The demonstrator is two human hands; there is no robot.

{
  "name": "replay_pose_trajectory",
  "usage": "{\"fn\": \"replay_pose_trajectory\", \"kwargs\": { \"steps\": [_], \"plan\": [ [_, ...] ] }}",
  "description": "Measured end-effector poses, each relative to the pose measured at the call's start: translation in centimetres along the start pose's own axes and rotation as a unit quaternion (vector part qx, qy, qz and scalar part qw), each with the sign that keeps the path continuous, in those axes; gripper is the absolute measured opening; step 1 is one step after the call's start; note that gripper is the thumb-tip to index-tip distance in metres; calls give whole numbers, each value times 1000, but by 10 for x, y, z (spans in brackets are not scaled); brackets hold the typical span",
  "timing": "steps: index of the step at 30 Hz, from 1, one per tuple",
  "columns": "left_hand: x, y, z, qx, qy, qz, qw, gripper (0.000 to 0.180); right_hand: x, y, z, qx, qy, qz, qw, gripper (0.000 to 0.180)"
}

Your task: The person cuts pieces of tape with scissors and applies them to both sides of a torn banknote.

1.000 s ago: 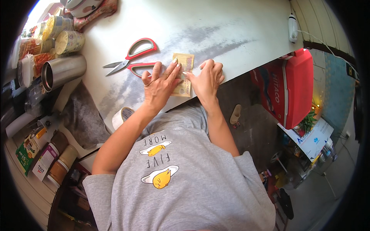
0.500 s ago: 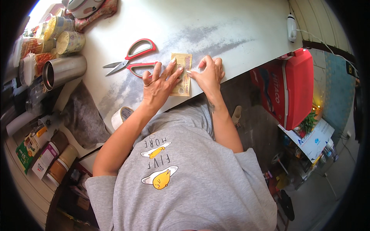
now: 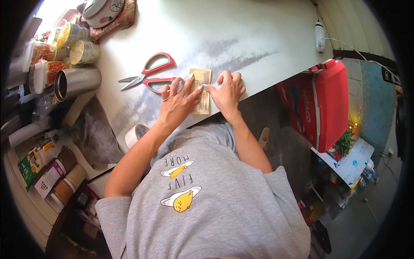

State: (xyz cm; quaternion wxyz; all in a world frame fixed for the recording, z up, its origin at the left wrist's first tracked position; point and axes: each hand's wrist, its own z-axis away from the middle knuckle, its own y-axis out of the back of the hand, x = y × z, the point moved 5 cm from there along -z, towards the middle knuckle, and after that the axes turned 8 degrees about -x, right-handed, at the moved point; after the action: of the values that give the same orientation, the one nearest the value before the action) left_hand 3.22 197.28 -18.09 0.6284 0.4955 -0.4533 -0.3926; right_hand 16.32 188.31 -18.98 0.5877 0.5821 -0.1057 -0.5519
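A yellowish-brown banknote [image 3: 201,75] lies lengthwise near the front edge of the table. My left hand [image 3: 177,103] rests over its left side, fingers spread, with fingertips on the paper. From the right, my right hand [image 3: 227,91] meets the note: its thumb reaches onto the right part while the other fingers curl loosely above the table. The two hands' tips nearly touch over the note's middle. Left of the note are scissors [image 3: 146,74] with red and grey handles, blades parted and pointing left; one handle loop is beside my left fingers.
A tape roll [image 3: 137,133] stands by my left forearm. At the left are a metal cylinder [image 3: 82,83] and several food tubs [image 3: 85,52]. Past the table's right edge stands a red cooler box [image 3: 332,105]. A white device [image 3: 319,36] with a cord is at the far right corner.
The view has shifted slightly, so the table things appear lower. My right thumb has moved a little left, further onto the banknote. My left hand stays spread on it.
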Motion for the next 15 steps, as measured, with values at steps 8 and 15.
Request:
{"fn": "replay_pose_trajectory", "kwargs": {
  "steps": [8, 15],
  "plan": [
    [4, 18, 10, -24, -7, 67, 997, 28, 7, 2, -3, -47, 11, -14, 999, 34],
    [8, 66, 35, 55, 108, 198, 973, 29, 6, 7, -2, -34, 59, -114, 991, 31]
  ]
}}
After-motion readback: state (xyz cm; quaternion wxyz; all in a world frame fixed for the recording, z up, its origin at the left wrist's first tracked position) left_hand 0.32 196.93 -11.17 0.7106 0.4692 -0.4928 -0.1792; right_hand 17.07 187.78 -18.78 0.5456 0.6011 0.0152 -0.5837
